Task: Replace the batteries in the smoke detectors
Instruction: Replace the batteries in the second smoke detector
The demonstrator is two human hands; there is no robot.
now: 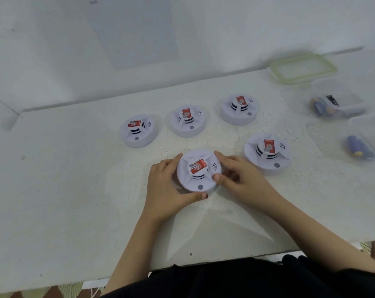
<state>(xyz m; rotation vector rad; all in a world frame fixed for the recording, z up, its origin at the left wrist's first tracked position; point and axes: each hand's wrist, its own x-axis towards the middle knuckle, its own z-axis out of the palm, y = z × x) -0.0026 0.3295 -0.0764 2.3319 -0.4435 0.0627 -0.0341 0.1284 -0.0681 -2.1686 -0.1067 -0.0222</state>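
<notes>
Nearest smoke detector [198, 171] on the white table [74, 190], left hand [167, 186] and right hand [242, 177] clasping its rim from either side, four other detectors [187, 120] behind, clear battery tubs [337, 104] far right

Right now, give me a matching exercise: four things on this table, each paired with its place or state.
1. nearest smoke detector
2. green-rimmed lid
3. far clear container
4. leftmost smoke detector

A. lying flat at the far right edge, off its box
B. gripped between left hand and right hand
C. untouched, label up
D. open, batteries inside

Pairs: 1-B, 2-A, 3-D, 4-C
</notes>
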